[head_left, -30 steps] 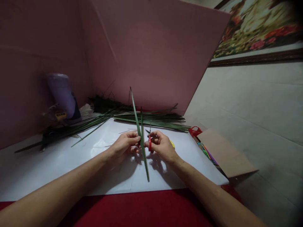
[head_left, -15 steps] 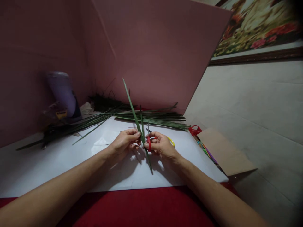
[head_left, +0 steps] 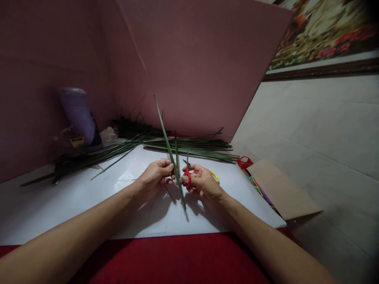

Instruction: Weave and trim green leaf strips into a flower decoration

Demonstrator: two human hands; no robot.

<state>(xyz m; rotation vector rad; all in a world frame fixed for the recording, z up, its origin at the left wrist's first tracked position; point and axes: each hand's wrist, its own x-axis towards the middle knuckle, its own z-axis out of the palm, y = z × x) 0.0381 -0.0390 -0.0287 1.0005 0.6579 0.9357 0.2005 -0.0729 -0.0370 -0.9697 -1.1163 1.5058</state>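
Between thumb and fingers, my left hand [head_left: 158, 172] pinches a long green leaf strip [head_left: 164, 130], which slants from upper left down past my hand to a point over the table. A second, darker strip [head_left: 176, 148] rises beside it, seemingly from the same grip. My right hand [head_left: 204, 181] is closed on red-handled scissors [head_left: 187, 176], their blades pointing up and away from me. The scissors are just right of the leaf strip; whether they touch it I cannot tell. Behind my right hand shows a yellow loop handle [head_left: 215, 176].
Long green leaf strips [head_left: 192, 146] lie in a bundle at the back of the white table [head_left: 89, 213], with more leaves [head_left: 100, 157] at the left. A purple container [head_left: 79, 114] stands back left. At the right is an open cardboard box [head_left: 281, 191] with colourful items.
The leaf strip has shifted slightly up and left, its lower end now higher. My right hand has come off the strip's lower part, and the scissors have turned slightly, showing more of the handle.
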